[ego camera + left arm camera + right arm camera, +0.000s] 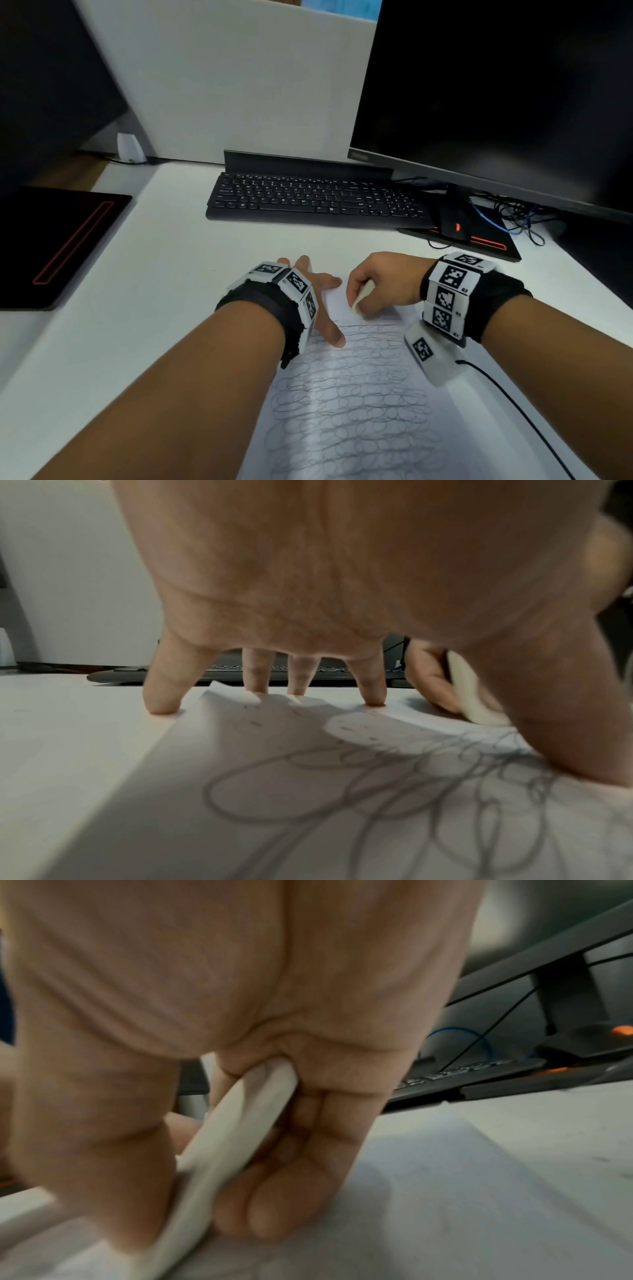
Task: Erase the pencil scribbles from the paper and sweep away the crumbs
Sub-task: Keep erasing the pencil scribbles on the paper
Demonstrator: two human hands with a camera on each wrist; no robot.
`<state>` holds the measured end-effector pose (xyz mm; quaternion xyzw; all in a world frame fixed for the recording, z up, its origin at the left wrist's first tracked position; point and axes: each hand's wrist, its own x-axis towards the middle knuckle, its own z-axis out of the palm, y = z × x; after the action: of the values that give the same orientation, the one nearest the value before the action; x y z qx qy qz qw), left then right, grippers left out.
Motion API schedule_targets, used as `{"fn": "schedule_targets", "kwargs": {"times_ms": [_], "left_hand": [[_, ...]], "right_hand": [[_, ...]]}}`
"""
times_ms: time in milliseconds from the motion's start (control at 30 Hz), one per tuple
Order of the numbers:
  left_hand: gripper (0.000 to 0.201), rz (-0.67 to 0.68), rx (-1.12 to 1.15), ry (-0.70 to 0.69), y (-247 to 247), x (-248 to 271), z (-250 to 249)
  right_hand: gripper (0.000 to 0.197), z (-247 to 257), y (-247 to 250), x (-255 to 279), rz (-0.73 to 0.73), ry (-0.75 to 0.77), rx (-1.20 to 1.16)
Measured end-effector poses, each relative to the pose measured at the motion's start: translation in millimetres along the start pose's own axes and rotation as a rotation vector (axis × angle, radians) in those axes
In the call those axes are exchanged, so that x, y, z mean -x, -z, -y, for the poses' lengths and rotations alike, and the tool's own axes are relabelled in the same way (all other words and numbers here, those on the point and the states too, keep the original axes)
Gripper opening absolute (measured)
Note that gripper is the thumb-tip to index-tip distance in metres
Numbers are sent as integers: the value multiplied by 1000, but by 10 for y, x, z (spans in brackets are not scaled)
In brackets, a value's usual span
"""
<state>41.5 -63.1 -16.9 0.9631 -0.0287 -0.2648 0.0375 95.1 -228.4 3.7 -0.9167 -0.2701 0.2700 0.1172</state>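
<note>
- While the paper (346,411) lies flat on the white worktop (154,308) in front of the person, its far strip looks clean and pencil scribbles (352,397) in looping ovals cover most of the rest.
- Thin and limp, the sheet lifts slightly at its far left corner in the left wrist view; a hard stroke toward that corner could buckle or tear it, I judge.
- Right hand (383,284) is curled round a white eraser (361,296), smooth, rounded and matte, its lower end touching the paper at the top of the scribbles.
- Left hand (320,301) is spread, fingers straight, thumb and fingertips pressing the sheet's left edge; if that pressure eases, the paper may slide with the eraser.
- Small grey crumbs (255,723) lie on the cleared strip; rubbing over them could smear graphite.
- Beyond sit a black keyboard (315,198) and a dark monitor (496,96); swept crumbs could lodge between keys.
</note>
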Motion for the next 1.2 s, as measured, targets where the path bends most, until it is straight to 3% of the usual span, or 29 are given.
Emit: {"fn": "schedule_targets", "kwargs": {"times_ms": [67,167,300,433,567,700,833,967,1200], "left_hand": [[106,0,-12,-3,-6,-12,-4],[105,1,-8,-5,-6,-11,-11],[106,8,-12,4,5,-9,-12],[105,-4,-6,-3,-5,-1,-13],[105,-3,-3,-7,2,-2,-3],[104,-21,3,-22,-11,-4,2],[105,-3,5,-19,-8,-37,18],[105,-14,0,-20,-27,-35,11],[104,-1,-10,-32,11,43,8]], "right_hand": [[10,7,-12,12,31,8,11],[9,-60,21,-1,-85,-18,20],[9,-23,-6,19,42,9,16],[9,-93,45,-6,-87,-15,26],[8,-69,4,22,31,-2,27],[8,-169,64,8,-113,-39,24],[10,-110,28,29,30,-6,55],[11,-185,56,24,-152,-56,64],[14,-21,34,-12,-100,-65,165]]}}
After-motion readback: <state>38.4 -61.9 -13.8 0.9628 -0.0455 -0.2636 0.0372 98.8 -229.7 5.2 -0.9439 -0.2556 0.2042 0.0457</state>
